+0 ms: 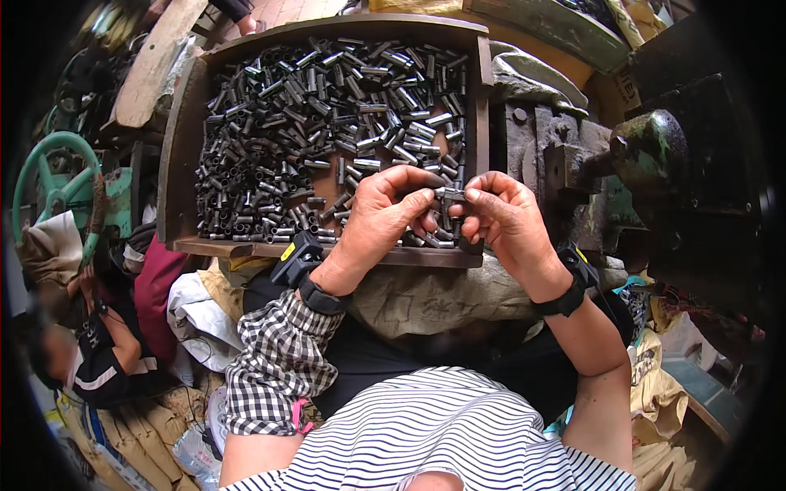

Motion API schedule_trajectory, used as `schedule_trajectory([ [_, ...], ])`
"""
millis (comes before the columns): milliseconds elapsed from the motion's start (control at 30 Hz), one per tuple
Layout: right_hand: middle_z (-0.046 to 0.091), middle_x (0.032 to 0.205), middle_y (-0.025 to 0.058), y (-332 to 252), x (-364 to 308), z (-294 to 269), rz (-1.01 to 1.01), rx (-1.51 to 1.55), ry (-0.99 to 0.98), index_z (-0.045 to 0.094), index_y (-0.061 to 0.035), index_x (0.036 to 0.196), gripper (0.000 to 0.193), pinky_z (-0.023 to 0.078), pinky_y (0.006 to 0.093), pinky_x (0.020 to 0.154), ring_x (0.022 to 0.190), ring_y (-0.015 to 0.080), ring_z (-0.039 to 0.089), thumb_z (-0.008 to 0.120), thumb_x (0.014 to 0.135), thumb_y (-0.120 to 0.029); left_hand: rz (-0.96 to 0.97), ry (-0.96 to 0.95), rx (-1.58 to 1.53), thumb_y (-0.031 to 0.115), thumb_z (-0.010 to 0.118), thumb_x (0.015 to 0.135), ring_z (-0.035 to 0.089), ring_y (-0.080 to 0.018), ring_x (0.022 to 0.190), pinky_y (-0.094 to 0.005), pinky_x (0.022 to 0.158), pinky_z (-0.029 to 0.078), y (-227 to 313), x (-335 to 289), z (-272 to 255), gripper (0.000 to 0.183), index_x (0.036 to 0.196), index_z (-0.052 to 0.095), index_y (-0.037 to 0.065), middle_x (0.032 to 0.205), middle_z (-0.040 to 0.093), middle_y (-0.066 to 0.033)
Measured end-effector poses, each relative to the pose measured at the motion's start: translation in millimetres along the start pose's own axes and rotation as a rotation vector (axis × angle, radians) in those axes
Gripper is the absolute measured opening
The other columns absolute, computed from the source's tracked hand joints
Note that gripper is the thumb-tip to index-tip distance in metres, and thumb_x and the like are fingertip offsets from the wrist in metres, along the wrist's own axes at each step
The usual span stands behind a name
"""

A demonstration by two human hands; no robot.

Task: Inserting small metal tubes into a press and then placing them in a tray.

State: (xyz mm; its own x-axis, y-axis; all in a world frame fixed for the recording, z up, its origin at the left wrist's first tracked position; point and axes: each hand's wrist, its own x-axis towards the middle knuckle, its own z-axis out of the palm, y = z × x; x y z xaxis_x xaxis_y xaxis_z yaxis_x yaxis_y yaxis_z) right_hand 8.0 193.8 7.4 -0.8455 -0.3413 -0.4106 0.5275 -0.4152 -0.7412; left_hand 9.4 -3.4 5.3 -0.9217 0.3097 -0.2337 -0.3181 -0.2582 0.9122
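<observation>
My left hand [387, 206] and my right hand [509, 214] meet over the near right corner of a wooden tray [327, 248]. Between their fingertips is a small metal tube [449, 195], pinched at its left end by the left hand and at its right end by the right. Fingers cover part of it. Many short metal tubes [327, 98], shiny and dark, lie loose in the tray below, with brown wood showing between some of them.
A dark, greasy machine [573, 164] with a rounded metal part [651, 149] stands right of the tray. Cloth sacking [434, 303] hangs at its near side. Far left, another person [106, 344] sits beside a green handwheel [57, 188]. A wooden plank [155, 61] lies at the back left.
</observation>
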Motion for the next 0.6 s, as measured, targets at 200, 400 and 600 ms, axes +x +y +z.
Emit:
schedule_trajectory([
  [200, 0.066, 0.08, 0.0128, -8, -3, -4, 0.121, 0.195, -0.082, 0.055, -0.0033, 0.091, 0.011, 0.052, 0.0203, 0.052, 0.058, 0.0103, 0.064, 0.062, 0.086, -0.01, 0.064, -0.03, 0.079, 0.008, 0.059, 0.088, 0.06, -0.0066, 0.062, -0.0183, 0.054, 0.051, 3, -3, 2, 0.018, 0.102, 0.06, -0.003, 0.081, 0.063, -0.0051],
  [400, 0.066, 0.078, 0.0149, -7, -5, -2, 0.102, 0.15, -0.143, 0.056, -0.0011, 0.09, 0.011, 0.053, 0.0215, 0.051, 0.056, 0.0111, 0.063, 0.063, 0.085, -0.007, 0.071, -0.031, 0.125, 0.008, 0.062, 0.086, 0.061, -0.006, 0.062, -0.0166, 0.052, 0.051, 7, -5, -1, 0.016, 0.1, 0.063, -0.002, 0.084, 0.063, -0.0034],
  [600, 0.066, 0.077, 0.0161, -16, -4, -7, 0.107, 0.111, -0.173, 0.056, -0.0003, 0.088, 0.012, 0.054, 0.0227, 0.052, 0.058, 0.0135, 0.065, 0.065, 0.081, -0.003, 0.084, -0.1, 0.143, 0.004, 0.063, 0.085, 0.061, -0.0053, 0.064, -0.0162, 0.053, 0.051, 11, -6, 0, 0.014, 0.097, 0.065, -0.002, 0.086, 0.06, -0.0014],
])
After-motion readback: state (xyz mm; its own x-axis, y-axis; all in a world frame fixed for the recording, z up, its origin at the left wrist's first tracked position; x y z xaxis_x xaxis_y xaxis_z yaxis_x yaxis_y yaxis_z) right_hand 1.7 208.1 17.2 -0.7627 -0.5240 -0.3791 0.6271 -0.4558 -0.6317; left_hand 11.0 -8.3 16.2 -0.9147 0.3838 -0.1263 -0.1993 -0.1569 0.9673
